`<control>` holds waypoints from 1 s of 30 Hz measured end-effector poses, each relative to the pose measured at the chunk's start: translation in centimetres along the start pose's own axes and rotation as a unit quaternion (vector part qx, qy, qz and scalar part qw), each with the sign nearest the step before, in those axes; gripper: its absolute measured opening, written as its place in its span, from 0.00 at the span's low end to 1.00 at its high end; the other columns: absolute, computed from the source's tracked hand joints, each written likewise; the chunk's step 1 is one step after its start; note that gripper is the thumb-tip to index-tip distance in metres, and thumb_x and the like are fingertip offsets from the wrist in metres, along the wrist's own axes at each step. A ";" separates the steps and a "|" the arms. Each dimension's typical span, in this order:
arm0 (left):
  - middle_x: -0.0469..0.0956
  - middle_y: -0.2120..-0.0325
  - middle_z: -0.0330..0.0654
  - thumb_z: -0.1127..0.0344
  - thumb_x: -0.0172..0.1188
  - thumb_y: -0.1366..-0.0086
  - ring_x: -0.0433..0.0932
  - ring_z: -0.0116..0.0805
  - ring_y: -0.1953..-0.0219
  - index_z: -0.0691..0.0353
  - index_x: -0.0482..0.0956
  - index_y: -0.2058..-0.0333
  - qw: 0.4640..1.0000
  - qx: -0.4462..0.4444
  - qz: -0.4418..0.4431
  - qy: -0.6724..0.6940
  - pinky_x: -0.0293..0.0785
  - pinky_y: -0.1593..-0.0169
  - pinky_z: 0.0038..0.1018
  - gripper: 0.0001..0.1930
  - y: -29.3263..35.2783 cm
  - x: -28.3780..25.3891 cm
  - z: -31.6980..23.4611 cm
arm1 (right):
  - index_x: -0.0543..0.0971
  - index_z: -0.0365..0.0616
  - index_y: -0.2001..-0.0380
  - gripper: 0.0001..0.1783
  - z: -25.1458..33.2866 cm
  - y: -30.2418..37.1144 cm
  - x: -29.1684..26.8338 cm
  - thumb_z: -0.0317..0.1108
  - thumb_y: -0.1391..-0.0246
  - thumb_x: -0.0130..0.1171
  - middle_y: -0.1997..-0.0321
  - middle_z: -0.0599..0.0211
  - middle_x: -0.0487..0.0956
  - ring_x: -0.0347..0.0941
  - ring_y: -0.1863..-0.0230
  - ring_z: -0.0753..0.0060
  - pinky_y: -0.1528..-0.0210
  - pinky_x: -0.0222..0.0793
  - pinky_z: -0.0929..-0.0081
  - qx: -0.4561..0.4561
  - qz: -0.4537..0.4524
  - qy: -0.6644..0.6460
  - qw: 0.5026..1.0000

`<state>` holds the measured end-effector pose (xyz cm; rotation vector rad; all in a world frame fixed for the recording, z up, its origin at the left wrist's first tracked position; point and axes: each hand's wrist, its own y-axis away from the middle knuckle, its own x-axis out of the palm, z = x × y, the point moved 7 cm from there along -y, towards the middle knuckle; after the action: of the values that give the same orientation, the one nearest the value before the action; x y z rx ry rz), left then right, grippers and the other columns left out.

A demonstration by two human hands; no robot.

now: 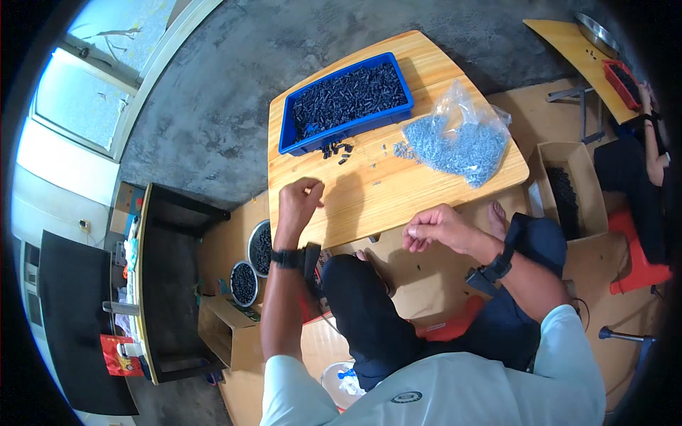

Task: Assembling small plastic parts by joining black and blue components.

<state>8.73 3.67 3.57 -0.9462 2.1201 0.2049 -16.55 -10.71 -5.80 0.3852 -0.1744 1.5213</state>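
Black, stubby pieces (348,96) fill a rectangular blue tray (355,130); left hand (298,202) and right hand (442,228) curl, any pinch indiscernible.

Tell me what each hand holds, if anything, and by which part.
Cannot be told: the left hand and right hand are both curled and could hide something small.

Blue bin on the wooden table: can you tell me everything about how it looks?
The blue bin is a long, open rectangle with a rim; it looks like plastic. It stands upright toward the far side of the wooden table, full of small black cylinders. Some lie loose just in front. The hands are apart from it.
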 end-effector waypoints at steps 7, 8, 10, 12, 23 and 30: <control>0.85 0.72 0.49 0.66 0.65 0.41 0.84 0.37 0.75 0.70 0.85 0.61 0.998 0.014 0.010 -0.063 0.79 0.69 0.31 0.13 -6.4 4.6 1.6 | 0.83 0.38 0.58 0.12 0.3 -0.7 -0.8 0.34 0.33 0.56 0.62 0.64 0.86 0.81 0.64 0.79 0.62 0.77 0.81 -0.014 -0.008 -0.047 0.999; 0.85 0.71 0.48 0.66 0.67 0.43 0.84 0.41 0.71 0.67 0.86 0.62 0.992 0.036 -0.010 -0.120 0.79 0.63 0.33 0.13 -6.8 5.0 1.7 | 0.83 0.38 0.58 0.12 0.3 -0.8 -0.7 0.34 0.33 0.56 0.62 0.64 0.86 0.81 0.64 0.79 0.62 0.77 0.81 -0.015 -0.009 -0.049 0.999; 0.85 0.72 0.47 0.67 0.67 0.43 0.83 0.37 0.74 0.68 0.86 0.62 0.990 0.046 -0.022 -0.132 0.78 0.66 0.31 0.12 -7.2 5.3 2.5 | 0.83 0.37 0.58 0.12 0.8 -1.0 -0.1 0.34 0.33 0.56 0.62 0.64 0.86 0.81 0.65 0.80 0.62 0.77 0.81 -0.029 0.008 -0.014 0.999; 0.85 0.72 0.47 0.67 0.67 0.43 0.82 0.34 0.75 0.67 0.87 0.65 0.986 0.073 -0.050 -0.138 0.78 0.68 0.29 0.10 -7.1 5.5 2.1 | 0.83 0.37 0.58 0.12 1.6 -1.0 0.1 0.34 0.33 0.55 0.63 0.64 0.86 0.81 0.65 0.80 0.62 0.77 0.81 -0.030 0.011 -0.015 0.999; 0.75 0.74 0.35 0.75 0.58 0.32 0.72 0.19 0.76 0.70 0.79 0.60 0.987 0.034 0.004 0.156 0.68 0.73 0.18 0.05 0.8 6.6 -5.4 | 0.81 0.35 0.55 0.12 3.7 -1.8 -1.2 0.32 0.34 0.57 0.57 0.63 0.85 0.81 0.62 0.79 0.58 0.78 0.79 -0.109 -0.122 -0.069 0.984; 0.74 0.73 0.33 0.76 0.61 0.33 0.73 0.18 0.75 0.67 0.79 0.62 0.971 0.063 -0.017 0.229 0.70 0.71 0.17 0.02 7.0 8.0 -10.7 | 0.81 0.34 0.48 0.17 4.0 -1.4 -0.3 0.32 0.38 0.63 0.58 0.67 0.84 0.78 0.61 0.85 0.61 0.75 0.86 -0.197 -0.155 -0.074 0.965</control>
<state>-5.78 -0.42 3.97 -1.0259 2.4966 -0.1832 -14.64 -12.35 -2.40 0.1946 -0.5019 1.1165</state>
